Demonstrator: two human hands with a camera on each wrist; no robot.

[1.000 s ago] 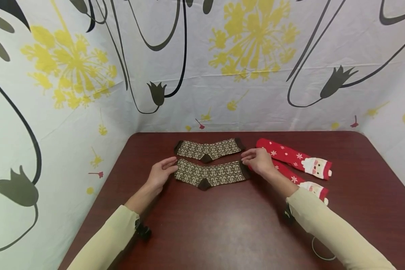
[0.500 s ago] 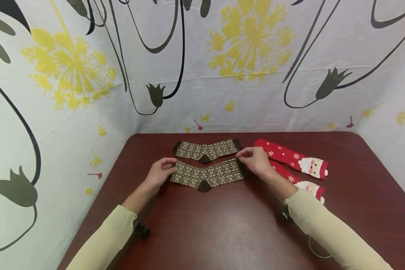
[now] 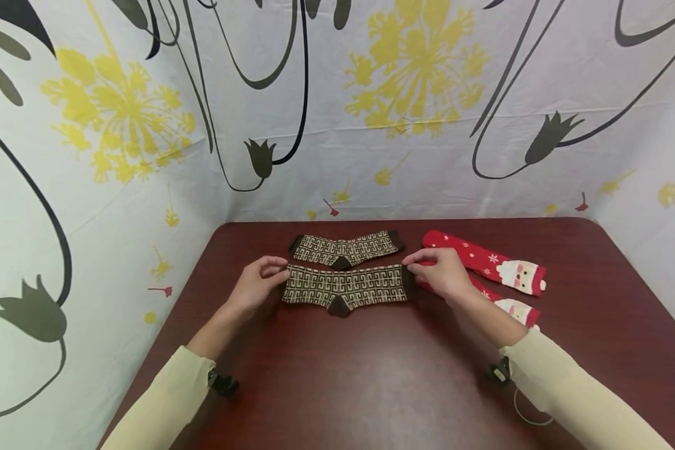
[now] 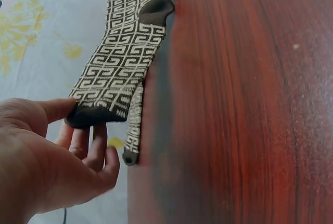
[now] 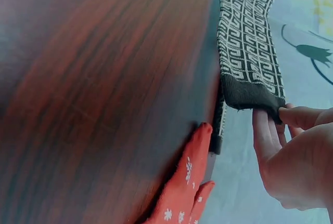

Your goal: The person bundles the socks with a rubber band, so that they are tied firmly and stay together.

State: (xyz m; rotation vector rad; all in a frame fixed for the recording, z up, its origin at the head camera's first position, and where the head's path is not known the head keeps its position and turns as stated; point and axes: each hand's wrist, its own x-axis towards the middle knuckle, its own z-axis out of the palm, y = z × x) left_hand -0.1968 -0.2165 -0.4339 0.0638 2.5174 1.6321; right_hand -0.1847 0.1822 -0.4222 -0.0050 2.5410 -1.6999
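A brown-and-cream patterned sock (image 3: 343, 287) with dark toe, heel and cuff is stretched between my two hands. My left hand (image 3: 254, 282) pinches its dark toe end (image 4: 96, 116) between thumb and fingers, as the left wrist view shows. At the other end my right hand (image 3: 441, 273) pinches a corner of the dark cuff (image 5: 250, 95). In both wrist views this sock appears raised off the table. Just behind it, a matching sock (image 3: 345, 249) lies flat on the table.
To the right lie two red socks with snowflakes and Santa faces, an upper one (image 3: 475, 255) and a lower one (image 3: 517, 309), partly behind my right hand and forearm. The dark red wooden table (image 3: 343, 381) meets a printed cloth backdrop (image 3: 337, 125).
The held sock's upper edge has been pulled straighter between my hands. My right hand has shifted slightly right and my left hand slightly left. The other socks stay in place.
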